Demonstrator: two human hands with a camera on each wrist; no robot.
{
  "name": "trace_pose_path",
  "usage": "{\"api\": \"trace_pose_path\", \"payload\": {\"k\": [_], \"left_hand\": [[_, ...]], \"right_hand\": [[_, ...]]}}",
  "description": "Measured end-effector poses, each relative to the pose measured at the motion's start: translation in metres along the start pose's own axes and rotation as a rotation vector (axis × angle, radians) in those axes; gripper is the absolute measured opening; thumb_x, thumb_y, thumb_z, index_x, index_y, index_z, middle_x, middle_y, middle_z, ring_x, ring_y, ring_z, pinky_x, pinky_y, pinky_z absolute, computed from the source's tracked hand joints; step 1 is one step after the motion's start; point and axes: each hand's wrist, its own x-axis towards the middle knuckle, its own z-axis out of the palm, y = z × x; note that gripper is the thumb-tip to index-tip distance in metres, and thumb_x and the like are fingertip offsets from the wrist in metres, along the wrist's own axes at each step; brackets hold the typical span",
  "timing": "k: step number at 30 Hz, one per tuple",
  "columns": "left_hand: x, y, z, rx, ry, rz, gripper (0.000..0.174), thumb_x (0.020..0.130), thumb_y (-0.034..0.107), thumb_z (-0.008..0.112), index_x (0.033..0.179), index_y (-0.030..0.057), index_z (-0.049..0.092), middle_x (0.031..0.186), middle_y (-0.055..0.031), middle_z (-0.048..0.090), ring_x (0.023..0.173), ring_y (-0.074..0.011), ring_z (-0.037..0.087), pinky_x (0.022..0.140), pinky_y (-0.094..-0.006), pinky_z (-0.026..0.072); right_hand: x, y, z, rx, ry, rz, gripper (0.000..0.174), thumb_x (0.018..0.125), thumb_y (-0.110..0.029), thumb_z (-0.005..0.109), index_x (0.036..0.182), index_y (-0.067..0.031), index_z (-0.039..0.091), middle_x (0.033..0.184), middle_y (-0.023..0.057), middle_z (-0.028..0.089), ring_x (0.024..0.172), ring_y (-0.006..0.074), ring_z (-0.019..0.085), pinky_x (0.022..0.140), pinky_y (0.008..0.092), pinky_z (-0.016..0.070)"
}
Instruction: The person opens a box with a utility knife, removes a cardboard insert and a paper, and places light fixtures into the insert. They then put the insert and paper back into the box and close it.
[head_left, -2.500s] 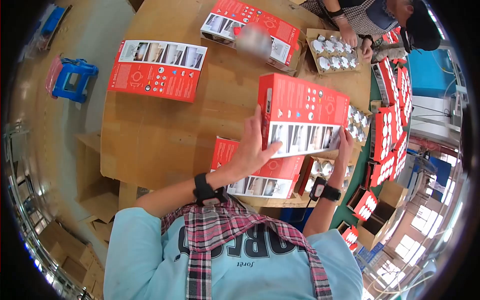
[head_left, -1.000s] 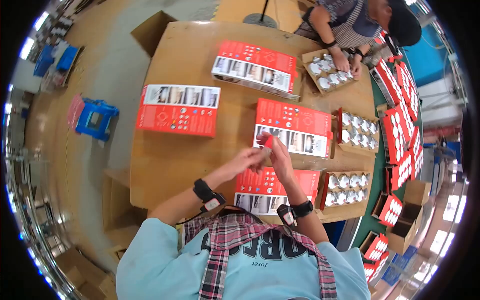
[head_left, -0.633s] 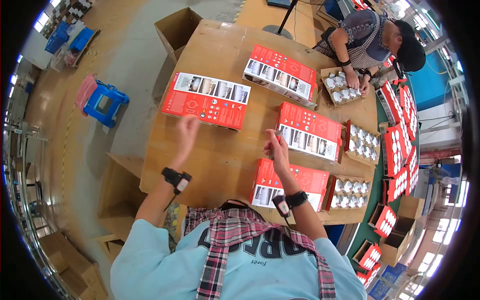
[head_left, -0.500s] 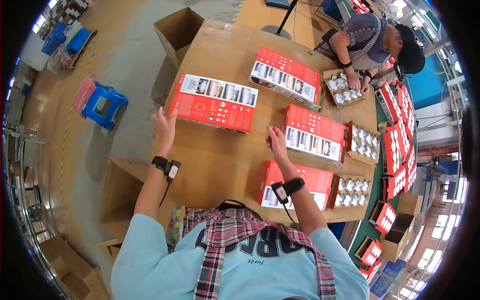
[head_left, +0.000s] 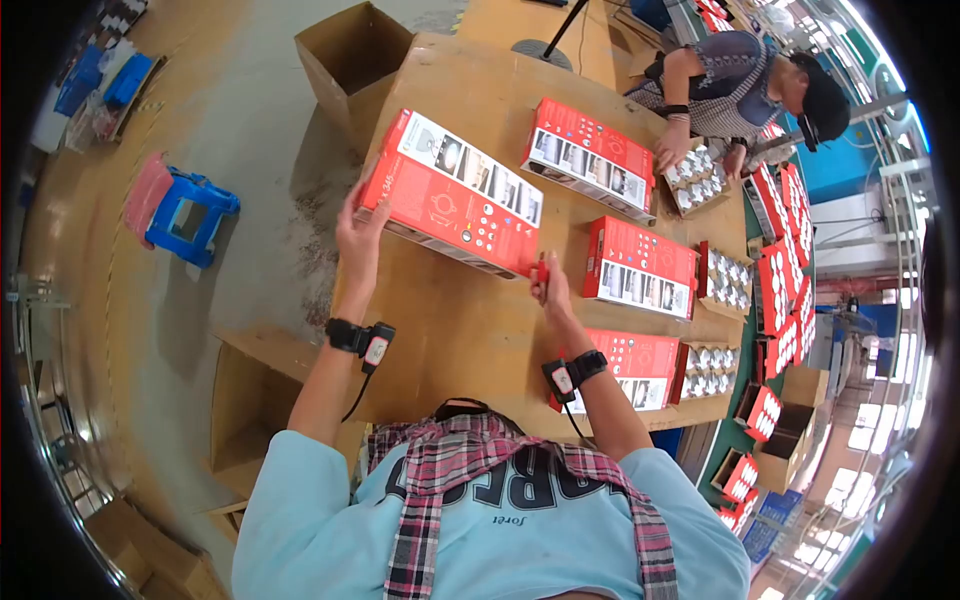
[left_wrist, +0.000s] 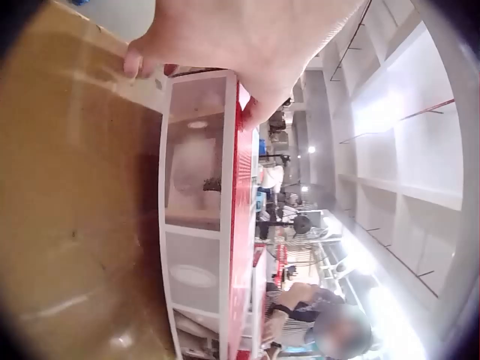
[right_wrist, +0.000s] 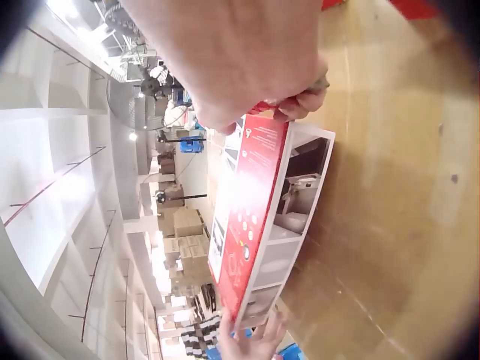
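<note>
A red box [head_left: 455, 195] with a strip of photos on top lies tilted across the left of the table. My left hand [head_left: 360, 235] grips its left end, thumb near the top edge; in the left wrist view the hand [left_wrist: 232, 45] arches over that end. My right hand [head_left: 552, 288] is at the box's near right corner, fingers curled round a small red item [head_left: 543, 270] whose kind I cannot tell. In the right wrist view the curled fingers [right_wrist: 300, 101] meet the box's end, and the photo-printed side [right_wrist: 289, 217] faces the tabletop's bare part.
Red boxes [head_left: 590, 158] stand at the middle and right, beside cardboard trays [head_left: 725, 278] of silvery-white round parts. Another person [head_left: 725, 85] works at a tray at the far right. An open carton [head_left: 355, 60] stands past the table's far left edge, a blue stool [head_left: 190, 215] on the floor.
The box earlier held in both hands lies on the table. My hands met, then the left moved to the left box and turned it, its right end coming to my right hand.
</note>
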Motion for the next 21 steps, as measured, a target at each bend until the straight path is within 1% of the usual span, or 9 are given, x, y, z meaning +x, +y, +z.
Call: {"api": "trace_pose_path", "payload": {"k": [3,6,9,10,13,16,19,20,21], "left_hand": [[-0.014,0.068,0.019,0.254,0.021,0.286,0.043,0.085,0.014,0.064,0.123,0.0027,0.050,0.107,-0.0046,0.049,0.087,-0.0083,0.051,0.075,-0.0217,0.0435],[-0.045,0.123,0.034,0.241,-0.053,0.347,0.045,0.082,0.013,0.066,0.123,0.0036,0.051,0.113,-0.0077,0.041,0.093,-0.0134,0.048,0.079,-0.0260,0.0426],[-0.079,0.136,0.028,0.729,-0.148,0.647,0.053,0.074,0.013,0.072,0.122,0.0069,0.051,0.109,-0.0124,0.039,0.101,-0.0245,0.045,0.086,-0.0372,0.0395],[-0.093,0.137,0.030,0.742,-0.168,0.685,0.057,0.070,0.013,0.074,0.121,0.0059,0.051,0.108,-0.0133,0.040,0.104,-0.0287,0.041,0.088,-0.0392,0.0355],[-0.133,0.138,0.022,0.859,-0.221,0.710,0.055,0.069,0.012,0.075,0.118,0.0047,0.052,0.109,-0.0141,0.042,0.104,-0.0285,0.041,0.088,-0.0387,0.0360],[-0.169,0.134,0.011,0.826,-0.181,0.604,0.055,0.068,0.015,0.077,0.117,0.0049,0.052,0.108,-0.0126,0.040,0.103,-0.0275,0.043,0.088,-0.0386,0.0371],[-0.199,0.137,0.008,0.938,-0.189,0.595,0.067,0.064,0.018,0.080,0.120,0.0041,0.047,0.112,-0.0154,0.043,0.103,-0.0289,0.041,0.086,-0.0400,0.0363],[-0.208,0.143,0.013,0.986,-0.214,0.543,0.076,0.064,0.023,0.080,0.125,0.0032,0.040,0.111,-0.0150,0.043,0.102,-0.0292,0.041,0.085,-0.0392,0.0365],[-0.212,0.149,0.014,0.984,-0.268,0.509,0.077,0.066,0.024,0.078,0.127,0.0024,0.038,0.111,-0.0150,0.042,0.103,-0.0292,0.042,0.086,-0.0396,0.0364]], "right_hand": [[-0.001,0.022,0.017,0.191,-0.242,0.151,0.042,0.092,-0.046,0.046,0.091,-0.0050,0.057,0.060,-0.0014,0.049,0.046,0.0093,0.043,0.043,0.0220,0.0344],[-0.020,0.031,0.041,0.001,-0.477,0.012,0.042,0.094,-0.043,0.045,0.095,-0.0026,0.058,0.058,-0.0013,0.050,0.043,0.0076,0.043,0.040,0.0199,0.0327],[-0.048,0.012,0.048,0.086,-0.461,-0.131,0.035,0.093,-0.037,0.049,0.097,-0.0030,0.059,0.059,-0.0009,0.051,0.046,0.0077,0.047,0.044,0.0187,0.0354],[-0.060,0.000,0.044,0.074,-0.463,-0.164,0.033,0.092,-0.035,0.050,0.096,-0.0035,0.059,0.058,-0.0008,0.051,0.047,0.0076,0.048,0.044,0.0189,0.0359],[-0.103,-0.041,0.030,0.032,-0.495,-0.217,0.027,0.091,-0.031,0.053,0.093,-0.0050,0.058,0.059,-0.0008,0.051,0.049,0.0075,0.050,0.046,0.0195,0.0368],[-0.146,-0.075,0.018,-0.039,-0.626,-0.203,0.025,0.090,-0.030,0.054,0.092,-0.0054,0.058,0.062,-0.0004,0.053,0.051,0.0071,0.050,0.047,0.0198,0.0369],[-0.170,-0.086,0.018,-0.053,-0.733,-0.257,0.027,0.091,-0.031,0.054,0.096,-0.0048,0.059,0.063,0.0002,0.055,0.050,0.0072,0.049,0.048,0.0197,0.0365],[-0.177,-0.090,0.020,-0.052,-0.754,-0.256,0.027,0.091,-0.031,0.054,0.098,-0.0049,0.059,0.063,0.0004,0.055,0.050,0.0071,0.050,0.048,0.0197,0.0363],[-0.184,-0.094,0.023,-0.053,-0.775,-0.253,0.028,0.091,-0.031,0.054,0.099,-0.0050,0.059,0.064,0.0006,0.055,0.051,0.0070,0.050,0.048,0.0197,0.0361]]}}
